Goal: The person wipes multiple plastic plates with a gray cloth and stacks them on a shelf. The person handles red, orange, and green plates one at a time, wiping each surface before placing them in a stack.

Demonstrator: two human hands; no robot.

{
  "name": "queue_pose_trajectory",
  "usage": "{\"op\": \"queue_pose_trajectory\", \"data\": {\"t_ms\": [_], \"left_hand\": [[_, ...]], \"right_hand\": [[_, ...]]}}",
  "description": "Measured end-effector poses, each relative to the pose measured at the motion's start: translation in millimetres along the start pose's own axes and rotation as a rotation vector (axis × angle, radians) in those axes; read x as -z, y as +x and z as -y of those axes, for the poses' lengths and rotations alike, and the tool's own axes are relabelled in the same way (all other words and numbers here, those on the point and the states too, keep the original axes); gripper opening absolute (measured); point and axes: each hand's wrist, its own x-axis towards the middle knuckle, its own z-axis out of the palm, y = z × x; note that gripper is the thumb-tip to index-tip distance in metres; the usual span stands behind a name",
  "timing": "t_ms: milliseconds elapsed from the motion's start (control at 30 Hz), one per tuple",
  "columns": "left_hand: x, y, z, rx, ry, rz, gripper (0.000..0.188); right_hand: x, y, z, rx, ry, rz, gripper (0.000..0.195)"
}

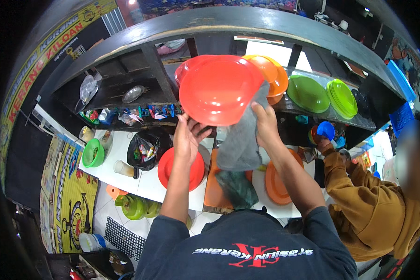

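A large red oval plate [220, 89] is raised in front of the shelf, tilted towards me. My right hand [266, 122] grips a grey cloth [239, 147] at the plate's right edge, and the cloth hangs down below it. Fingers apart, my left hand [188, 138] is at the lower left rim; whether it bears any of the plate's weight is unclear. Below my left forearm lies another red plate [173, 168] on the white counter [147, 185]. An orange oval plate [278, 180] rests partly under my right forearm. Between them, a dark plastic bag [236, 187] lies on an orange board [215, 192].
Orange dishes [278, 82] and green plates [308, 93] stand on the shelf. Left on the counter are a lined bin [143, 148], a glass [123, 168] and a green bowl [93, 153]. A person in a brown sleeve [357, 206] holds a blue cup [325, 130] at right.
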Motion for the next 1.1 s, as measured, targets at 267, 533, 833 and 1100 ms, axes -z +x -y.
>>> {"op": "queue_pose_trajectory", "data": {"t_ms": [267,533,833,1100], "left_hand": [[127,-100,119,-0.157,1.206,-0.173,0.024],[197,-195,139,-0.062,1.502,-0.272,0.031],[195,-167,144,0.151,1.763,-0.229,0.046],[230,-147,166,0.049,1.921,0.01,0.053]], "right_hand": [[-29,143,-76,-0.061,-0.014,-0.046,0.024],[-68,180,-97,-0.149,-0.414,-0.299,0.044],[-47,196,-113,-0.015,-0.719,-0.385,0.059],[-59,67,-52,0.194,-0.681,0.213,0.041]]}}
